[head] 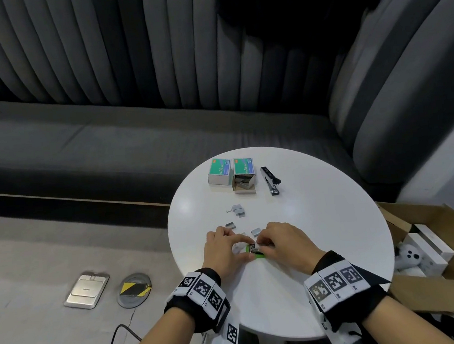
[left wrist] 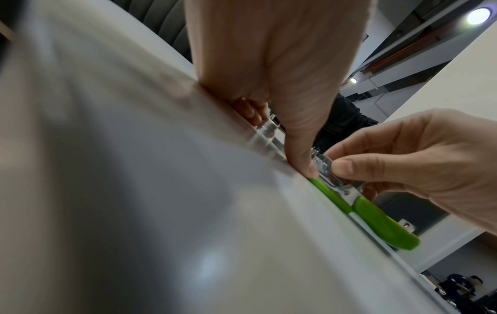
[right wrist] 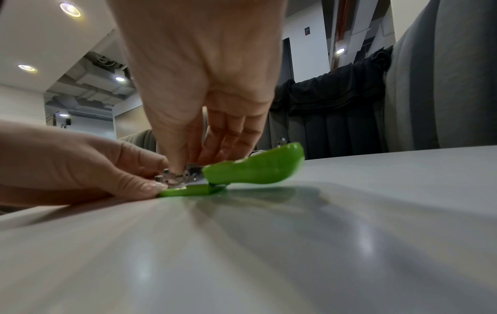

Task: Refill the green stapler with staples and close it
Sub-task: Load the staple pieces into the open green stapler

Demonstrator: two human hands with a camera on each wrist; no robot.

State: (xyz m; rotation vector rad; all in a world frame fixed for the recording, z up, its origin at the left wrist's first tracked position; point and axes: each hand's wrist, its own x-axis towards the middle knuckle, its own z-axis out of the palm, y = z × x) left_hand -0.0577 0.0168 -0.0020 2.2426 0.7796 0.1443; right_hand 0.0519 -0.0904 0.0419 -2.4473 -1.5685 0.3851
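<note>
A small green plastic stapler (head: 254, 253) lies opened flat on the near part of a round white table (head: 323, 217), its lid (right wrist: 255, 167) swung back and its bare metal staple channel (left wrist: 326, 170) facing up, as a person works on it with both hands. The left hand (head: 223, 252) rests on the tabletop with its thumb tip against the green base and its fingers curled beside the metal channel, steadying the tool. The right hand (head: 283, 243) comes down from above, thumb and fingertips pinched together on the metal channel; whether a strip of staples sits between them cannot be made out. Loose short strips of silver staples (head: 236, 209) lie scattered just beyond the hands. Farther back stand two green-topped cardboard staple boxes (head: 231, 172), the right one open at its end, beside a black stapler (head: 271, 179). A dark grey ribbed sofa (head: 104, 134) curves behind the table.
</note>
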